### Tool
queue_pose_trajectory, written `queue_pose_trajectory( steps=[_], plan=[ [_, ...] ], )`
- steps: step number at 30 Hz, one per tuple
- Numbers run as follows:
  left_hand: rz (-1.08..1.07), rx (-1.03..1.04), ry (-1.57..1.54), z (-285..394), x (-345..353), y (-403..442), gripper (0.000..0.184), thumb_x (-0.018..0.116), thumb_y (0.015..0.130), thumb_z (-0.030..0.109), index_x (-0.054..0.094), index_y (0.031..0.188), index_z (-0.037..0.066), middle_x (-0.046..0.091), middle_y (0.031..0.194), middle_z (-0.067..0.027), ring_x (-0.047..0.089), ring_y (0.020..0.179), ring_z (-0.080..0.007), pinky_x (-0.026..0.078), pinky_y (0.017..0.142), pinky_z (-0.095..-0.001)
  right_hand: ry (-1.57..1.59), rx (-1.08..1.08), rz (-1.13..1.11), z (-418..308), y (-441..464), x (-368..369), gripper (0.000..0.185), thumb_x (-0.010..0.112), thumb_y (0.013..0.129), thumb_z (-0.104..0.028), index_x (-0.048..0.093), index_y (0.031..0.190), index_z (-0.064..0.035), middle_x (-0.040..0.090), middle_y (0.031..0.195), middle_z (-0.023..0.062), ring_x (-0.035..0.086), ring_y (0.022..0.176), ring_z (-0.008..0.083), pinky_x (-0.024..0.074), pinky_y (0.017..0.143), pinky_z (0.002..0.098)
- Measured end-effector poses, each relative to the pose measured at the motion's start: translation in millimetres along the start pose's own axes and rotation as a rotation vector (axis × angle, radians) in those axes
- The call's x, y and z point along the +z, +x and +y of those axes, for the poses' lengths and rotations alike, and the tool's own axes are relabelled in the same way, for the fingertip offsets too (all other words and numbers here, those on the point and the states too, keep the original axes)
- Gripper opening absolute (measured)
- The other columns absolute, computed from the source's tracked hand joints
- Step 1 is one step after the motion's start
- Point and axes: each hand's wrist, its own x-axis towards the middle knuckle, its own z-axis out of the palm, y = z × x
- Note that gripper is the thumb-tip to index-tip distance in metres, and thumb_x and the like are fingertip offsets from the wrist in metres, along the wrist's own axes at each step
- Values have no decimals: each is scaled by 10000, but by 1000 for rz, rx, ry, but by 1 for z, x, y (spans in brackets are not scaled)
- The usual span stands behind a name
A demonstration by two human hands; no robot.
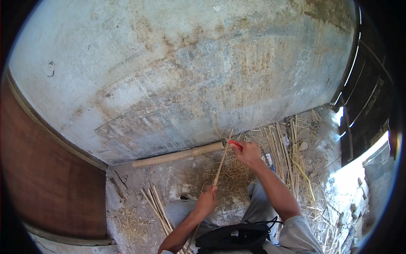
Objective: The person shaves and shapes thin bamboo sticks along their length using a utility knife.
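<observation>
My left hand [206, 202] is closed around a thin bamboo strip [220, 167], which slants up and away from me toward the wall. The strip's lower end runs back under my left forearm. In my right hand [248, 153] is a small red tool [235, 144], gripped close to the upper part of the strip. Its blade or working edge is too small to make out, and I cannot tell whether it touches the strip. Curly shavings [234, 173] lie on the floor below, between my knees.
A thick bamboo pole [177, 155] lies along the foot of the stained wall [203, 76]. Split strips [281, 148] lie on the right, and more strips [157, 204] are by my left leg. A brown door panel [55, 169] stands at left. A black bag [232, 237] rests at my lap.
</observation>
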Motion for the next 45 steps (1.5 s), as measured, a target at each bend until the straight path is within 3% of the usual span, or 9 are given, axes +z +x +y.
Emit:
queue_pose_trajectory(
  steps=[6, 12, 18, 21, 27, 29, 32, 35, 45],
  plan=[
    [71, 71, -52, -11, -4, -13, 357, 360, 1048, 335, 483, 1042, 0, 611, 737, -320, 582, 734, -560, 443, 649, -636, -12, -50, 19, -9, -8, 1, 433, 545, 926, -514, 695, 912, -108, 690, 779, 192, 678, 766, 398, 537, 746, 523],
    [11, 59, 16, -11, -9, -45, 309, 396, 1043, 304, 464, 1040, 3, 597, 679, -309, 579, 683, -547, 451, 588, -614, 83, 108, 26, 7, 9, -13, 478, 520, 932, -517, 690, 903, -71, 688, 807, 221, 670, 814, 436, 528, 779, 519],
    [76, 26, 60, -2, -27, -62, 355, 373, 1052, 316, 486, 1024, -19, 580, 686, -315, 579, 729, -552, 430, 604, -600, 62, 225, 10, 27, 11, -12, 487, 504, 933, -515, 707, 1003, -78, 684, 865, 257, 671, 859, 438, 521, 806, 527],
    [81, 25, -7, -11, -29, -50, 337, 378, 1045, 329, 470, 1020, 6, 603, 710, -317, 577, 716, -557, 440, 617, -634, -9, 212, -118, 14, -3, -15, 494, 516, 926, -528, 704, 1010, -80, 685, 870, 256, 673, 873, 432, 519, 814, 529],
    [48, 33, 5, -24, -21, -23, 346, 365, 1048, 334, 456, 1032, 0, 604, 736, -331, 578, 748, -561, 435, 650, -624, 57, 0, 49, -4, -20, -5, 377, 589, 924, -439, 697, 986, -83, 688, 768, 204, 680, 730, 416, 546, 681, 499],
    [44, 12, -10, -18, -23, -14, 352, 358, 1050, 338, 444, 1042, -4, 605, 750, -337, 584, 761, -558, 435, 663, -624, 190, -194, 105, -10, -24, -4, 300, 600, 939, -373, 693, 955, -88, 674, 714, 176, 665, 644, 396, 535, 590, 475],
    [52, -21, -35, -7, -25, 8, 362, 350, 1051, 345, 422, 1061, -9, 608, 777, -346, 592, 780, -553, 435, 684, -623, 356, -370, 1, -22, -33, -7, 292, 589, 953, -358, 672, 924, -80, 660, 698, 168, 651, 621, 381, 514, 554, 474],
    [93, -5, -27, 8, -32, 31, 366, 348, 1052, 348, 416, 1064, -11, 612, 810, -351, 593, 792, -552, 435, 690, -619, 254, -472, -91, -18, -33, 3, 313, 582, 957, -371, 666, 932, -70, 650, 681, 157, 641, 606, 379, 507, 546, 466],
    [129, 55, -34, 17, -28, 60, 397, 350, 1052, 366, 472, 1037, -11, 599, 819, -334, 579, 809, -550, 425, 678, -585, 277, -373, -32, -13, -27, 14, 338, 583, 955, -379, 669, 920, -54, 631, 637, 164, 635, 587, 387, 497, 547, 486]
  ],
)
